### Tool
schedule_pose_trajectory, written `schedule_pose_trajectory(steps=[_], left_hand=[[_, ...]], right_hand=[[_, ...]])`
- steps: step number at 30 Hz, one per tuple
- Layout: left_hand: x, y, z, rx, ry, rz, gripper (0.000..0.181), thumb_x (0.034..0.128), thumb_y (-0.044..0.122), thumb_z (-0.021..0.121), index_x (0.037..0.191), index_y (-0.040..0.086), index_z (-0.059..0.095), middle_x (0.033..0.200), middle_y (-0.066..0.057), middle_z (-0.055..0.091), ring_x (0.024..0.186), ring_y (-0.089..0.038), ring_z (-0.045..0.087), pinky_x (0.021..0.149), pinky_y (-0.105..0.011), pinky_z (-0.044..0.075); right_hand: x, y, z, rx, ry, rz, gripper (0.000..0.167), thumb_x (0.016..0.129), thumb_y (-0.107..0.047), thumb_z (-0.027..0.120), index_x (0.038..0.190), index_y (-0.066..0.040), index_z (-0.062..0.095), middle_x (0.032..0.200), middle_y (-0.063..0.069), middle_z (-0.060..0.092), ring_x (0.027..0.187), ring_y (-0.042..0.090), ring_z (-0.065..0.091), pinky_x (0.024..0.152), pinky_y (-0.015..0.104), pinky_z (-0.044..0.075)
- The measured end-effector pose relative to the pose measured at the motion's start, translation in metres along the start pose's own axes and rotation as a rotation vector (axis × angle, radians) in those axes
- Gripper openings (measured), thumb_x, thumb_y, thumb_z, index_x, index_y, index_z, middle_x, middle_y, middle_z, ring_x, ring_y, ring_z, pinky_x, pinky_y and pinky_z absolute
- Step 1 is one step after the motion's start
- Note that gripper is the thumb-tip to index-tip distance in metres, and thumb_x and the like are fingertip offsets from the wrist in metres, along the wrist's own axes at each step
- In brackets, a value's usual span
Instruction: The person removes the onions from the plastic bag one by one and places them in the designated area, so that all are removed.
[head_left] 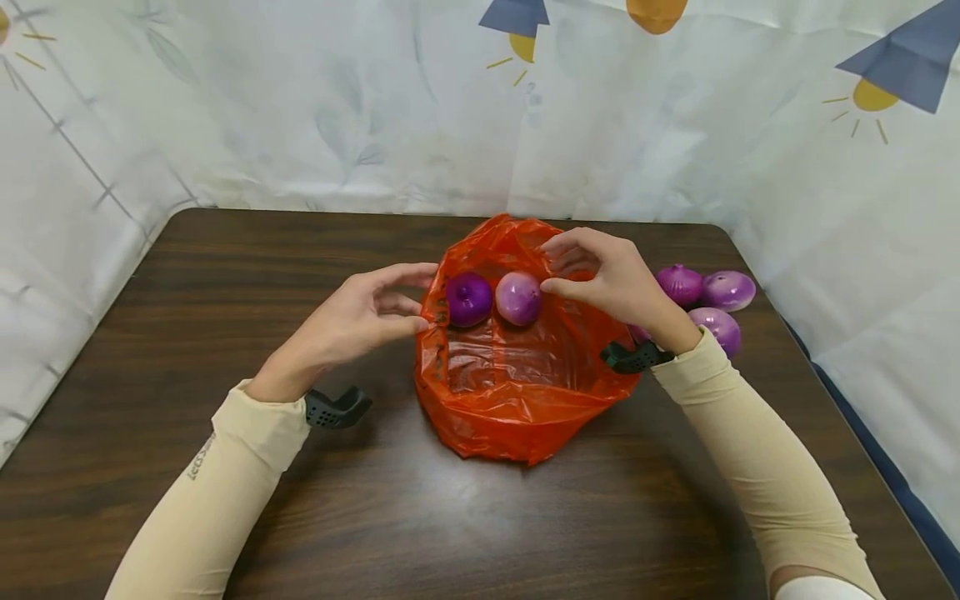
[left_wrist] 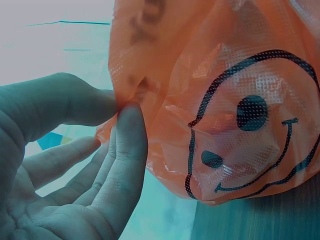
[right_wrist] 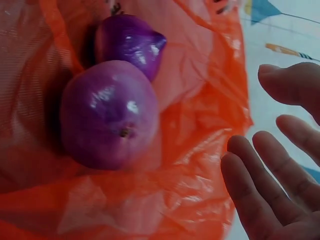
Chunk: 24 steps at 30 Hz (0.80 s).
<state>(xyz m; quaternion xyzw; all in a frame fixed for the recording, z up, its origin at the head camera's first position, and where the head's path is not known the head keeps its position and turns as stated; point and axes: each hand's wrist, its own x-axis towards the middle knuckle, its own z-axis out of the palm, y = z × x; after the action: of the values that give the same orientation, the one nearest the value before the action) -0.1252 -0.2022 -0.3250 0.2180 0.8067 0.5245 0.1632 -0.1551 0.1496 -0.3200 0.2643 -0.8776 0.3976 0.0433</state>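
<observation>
A red plastic bag [head_left: 495, 417] stands with its mouth spread wide on the table. Inside it lie two purple onions side by side, a dark one [head_left: 469, 299] and a paler one [head_left: 518, 298]. My left hand [head_left: 360, 312] pinches the bag's left rim between thumb and forefinger; the left wrist view shows the grip and a smiling face printed on the bag [left_wrist: 250, 135]. Over the right part of the bag's mouth is my right hand [head_left: 600, 262], fingers loosely bent. In the right wrist view, nothing is between its thumb and fingers [right_wrist: 245, 175].
To the right of the bag, several more purple onions [head_left: 729, 291] lie in a cluster, partly hidden behind the right forearm. The dark wooden table [head_left: 225, 275] meets a white patterned curtain [head_left: 300, 125] at its back and sides.
</observation>
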Motion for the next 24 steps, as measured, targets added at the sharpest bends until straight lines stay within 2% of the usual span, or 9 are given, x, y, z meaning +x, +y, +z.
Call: schedule_pose_trajectory(steps=[3, 6, 14, 24], left_hand=[[0.001, 0.0, 0.0, 0.0, -0.003, -0.001, 0.063, 0.0959, 0.009, 0.072, 0.154, 0.019, 0.049, 0.149, -0.007, 0.056, 0.108, -0.012, 0.072, 0.084, -0.025, 0.058], [0.001, 0.001, 0.0, 0.004, 0.0, -0.005, 0.063, 0.0957, 0.009, 0.072, 0.154, 0.019, 0.049, 0.149, -0.007, 0.056, 0.109, -0.013, 0.072, 0.084, -0.025, 0.058], [0.0, 0.001, 0.0, 0.006, 0.001, -0.018, 0.064, 0.0957, 0.009, 0.072, 0.154, 0.019, 0.048, 0.149, -0.007, 0.056, 0.111, -0.016, 0.071, 0.084, -0.025, 0.059], [-0.001, 0.001, 0.001, -0.012, -0.001, 0.011, 0.064, 0.0959, 0.004, 0.07, 0.155, 0.012, 0.047, 0.149, -0.013, 0.056, 0.112, -0.023, 0.072, 0.085, -0.021, 0.058]], right_hand=[[0.002, 0.001, 0.004, -0.007, -0.038, 0.002, 0.046, 0.087, -0.017, 0.084, 0.129, -0.008, 0.067, 0.123, 0.011, 0.072, 0.112, 0.024, 0.072, 0.101, 0.041, 0.058], [0.005, 0.002, 0.008, 0.0, -0.077, -0.001, 0.048, 0.087, -0.018, 0.085, 0.129, -0.007, 0.067, 0.126, 0.012, 0.071, 0.115, 0.027, 0.072, 0.101, 0.045, 0.058], [0.015, 0.008, 0.017, -0.009, -0.132, -0.011, 0.051, 0.085, -0.018, 0.086, 0.131, -0.007, 0.066, 0.128, 0.012, 0.071, 0.118, 0.027, 0.071, 0.104, 0.045, 0.057], [0.024, 0.018, 0.027, -0.051, -0.205, -0.003, 0.051, 0.086, -0.015, 0.085, 0.132, -0.007, 0.064, 0.132, 0.01, 0.07, 0.124, 0.026, 0.068, 0.108, 0.046, 0.054]])
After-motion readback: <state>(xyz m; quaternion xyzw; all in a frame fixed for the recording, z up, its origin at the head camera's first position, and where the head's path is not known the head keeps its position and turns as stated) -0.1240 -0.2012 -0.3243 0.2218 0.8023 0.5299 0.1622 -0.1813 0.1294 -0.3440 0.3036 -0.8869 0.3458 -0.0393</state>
